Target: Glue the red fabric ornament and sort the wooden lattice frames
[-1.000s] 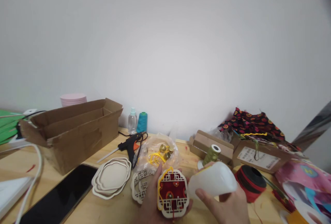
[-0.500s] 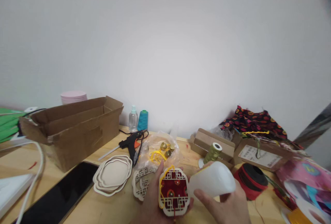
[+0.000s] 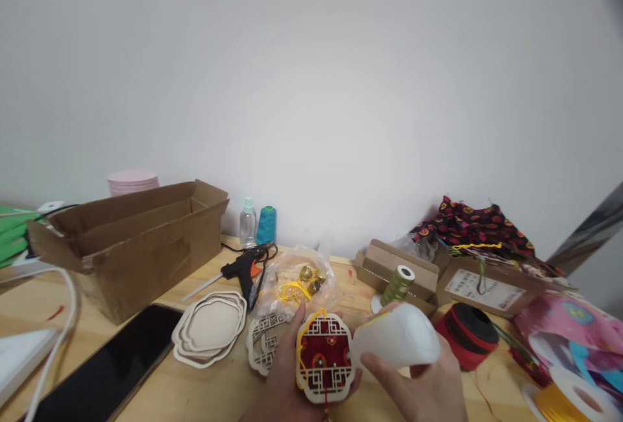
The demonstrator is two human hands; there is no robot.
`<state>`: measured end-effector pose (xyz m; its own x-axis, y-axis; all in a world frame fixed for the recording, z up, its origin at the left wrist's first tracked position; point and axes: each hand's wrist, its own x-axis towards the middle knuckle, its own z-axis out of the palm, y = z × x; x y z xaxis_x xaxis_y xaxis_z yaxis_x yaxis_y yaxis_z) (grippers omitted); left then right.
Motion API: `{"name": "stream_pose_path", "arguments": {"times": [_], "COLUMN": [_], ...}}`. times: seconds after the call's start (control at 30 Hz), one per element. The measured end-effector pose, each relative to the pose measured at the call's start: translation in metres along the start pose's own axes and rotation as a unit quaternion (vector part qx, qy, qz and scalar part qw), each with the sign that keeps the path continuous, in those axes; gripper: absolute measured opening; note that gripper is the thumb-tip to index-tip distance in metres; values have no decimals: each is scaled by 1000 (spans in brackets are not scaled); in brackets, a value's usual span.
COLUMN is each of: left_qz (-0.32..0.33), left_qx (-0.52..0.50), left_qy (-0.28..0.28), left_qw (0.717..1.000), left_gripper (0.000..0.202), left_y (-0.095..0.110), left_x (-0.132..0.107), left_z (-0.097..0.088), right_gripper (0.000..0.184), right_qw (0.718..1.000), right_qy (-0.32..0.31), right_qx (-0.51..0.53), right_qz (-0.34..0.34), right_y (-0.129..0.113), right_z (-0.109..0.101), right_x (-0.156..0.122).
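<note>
My left hand [image 3: 282, 380] holds a round wooden lattice ornament [image 3: 325, 357] with red patterned cloth in its middle and a yellow cord along its edge. My right hand [image 3: 418, 386] grips a white plastic bottle [image 3: 396, 337], lying on its side with its narrow end close to the ornament's right edge. Both hands are low at the front of the wooden table [image 3: 214, 389].
Wooden frame pieces [image 3: 210, 326] and lattice pieces [image 3: 265, 341] lie left of the hands. Behind are a glue gun [image 3: 241, 269], a bag with gold bells [image 3: 302, 279], an open cardboard box [image 3: 131, 240], a phone [image 3: 111, 370], a green spool [image 3: 398, 284], a red ribbon roll [image 3: 470, 334] and patterned cloth [image 3: 474, 224].
The view has shifted slightly; both hands with the ornament and bottle stay almost where they were, the bottle's tip staying close to the ornament.
</note>
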<state>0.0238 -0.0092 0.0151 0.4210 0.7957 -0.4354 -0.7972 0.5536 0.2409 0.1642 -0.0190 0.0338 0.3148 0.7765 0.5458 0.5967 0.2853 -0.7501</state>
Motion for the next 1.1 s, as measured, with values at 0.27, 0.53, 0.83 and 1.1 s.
{"name": "stream_pose_path", "arguments": {"times": [0.27, 0.53, 0.83, 1.1], "left_qz": [2, -5, -1, -13], "left_qx": [-13, 0, -8, -21], "left_qy": [-2, 4, 11, -15], "left_qw": [1000, 1000, 1000, 1000], "left_gripper": [32, 38, 38, 39], "left_y": [2, 3, 2, 4], "left_x": [-4, -5, -4, -3], "left_z": [6, 5, 5, 4], "right_gripper": [56, 36, 51, 44], "right_qw": [998, 975, 992, 895], "right_qy": [6, 13, -37, 2], "right_qx": [13, 159, 30, 384], "right_qz": [63, 158, 115, 227], "right_y": [-13, -24, -20, -3], "right_z": [-5, -14, -11, -5], "right_x": [5, 17, 10, 22]}}
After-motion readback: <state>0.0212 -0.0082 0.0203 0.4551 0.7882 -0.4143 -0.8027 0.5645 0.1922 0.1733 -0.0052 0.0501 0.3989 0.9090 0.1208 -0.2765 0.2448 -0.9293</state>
